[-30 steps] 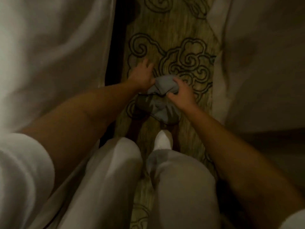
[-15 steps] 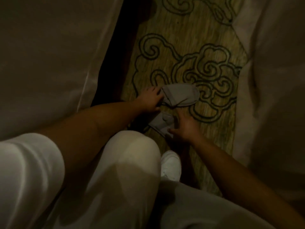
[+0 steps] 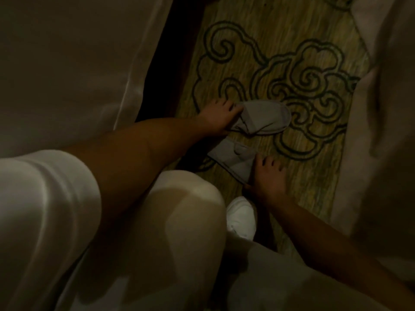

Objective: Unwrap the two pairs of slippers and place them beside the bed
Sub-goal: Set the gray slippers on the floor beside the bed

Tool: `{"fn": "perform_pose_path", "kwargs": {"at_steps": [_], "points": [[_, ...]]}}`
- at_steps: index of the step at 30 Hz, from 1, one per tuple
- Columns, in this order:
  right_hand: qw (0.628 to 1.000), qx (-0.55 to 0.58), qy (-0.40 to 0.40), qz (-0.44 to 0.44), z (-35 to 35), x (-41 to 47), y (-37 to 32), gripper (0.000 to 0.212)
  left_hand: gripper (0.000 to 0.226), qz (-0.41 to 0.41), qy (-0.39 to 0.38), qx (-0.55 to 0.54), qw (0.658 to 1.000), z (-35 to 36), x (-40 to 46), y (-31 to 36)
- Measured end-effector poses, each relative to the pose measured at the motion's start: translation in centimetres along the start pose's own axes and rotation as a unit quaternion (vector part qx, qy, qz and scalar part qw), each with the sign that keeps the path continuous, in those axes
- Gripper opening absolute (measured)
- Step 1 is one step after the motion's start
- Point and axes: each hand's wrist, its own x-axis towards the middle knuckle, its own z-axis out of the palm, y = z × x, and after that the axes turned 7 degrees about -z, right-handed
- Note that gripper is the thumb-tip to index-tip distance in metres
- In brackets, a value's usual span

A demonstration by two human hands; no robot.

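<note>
Two grey slippers lie on the patterned carpet between two beds. The far slipper [image 3: 262,116] points right, and my left hand [image 3: 219,118] grips its heel end. The near slipper [image 3: 234,159] lies just below it, angled toward me. My right hand [image 3: 268,178] rests on its near edge with fingers spread and the thumb under the rim. No wrapper is visible in this dim view.
White bedding [image 3: 67,63] hangs at the left with a dark gap [image 3: 166,70] under the bed frame. More white bedding [image 3: 381,108] is at the right. My knees and a white shoe [image 3: 241,217] fill the foreground. The carpet strip [image 3: 280,37] runs onward between the beds.
The slippers, held bunched together a second ago, now lie apart on the carpet. My left hand stays at the far one, my right hand has shifted to the near one.
</note>
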Motion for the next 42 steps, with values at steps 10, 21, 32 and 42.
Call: {"fn": "perform_pose_path", "kwargs": {"at_steps": [10,21,32,42], "points": [[0.994,0.025,0.078,-0.065,-5.0,4.6,1.6,0.098,0.097,0.02,-0.018,0.025,0.999,-4.9,1.8,-3.4],[0.998,0.019,0.024,-0.049,-4.4,4.5,0.3,0.11,0.049,-0.077,-0.018,-0.032,0.996,-1.4,-0.6,-3.4],[0.992,-0.017,0.024,-0.124,-7.2,8.5,0.7,0.076,0.053,-0.162,-0.002,-0.047,0.986,-1.4,-2.4,-4.4],[0.995,0.009,0.009,-0.102,-5.5,8.0,-0.4,0.11,0.06,-0.112,-0.046,-0.151,0.981,-1.4,-0.1,-1.8]]}}
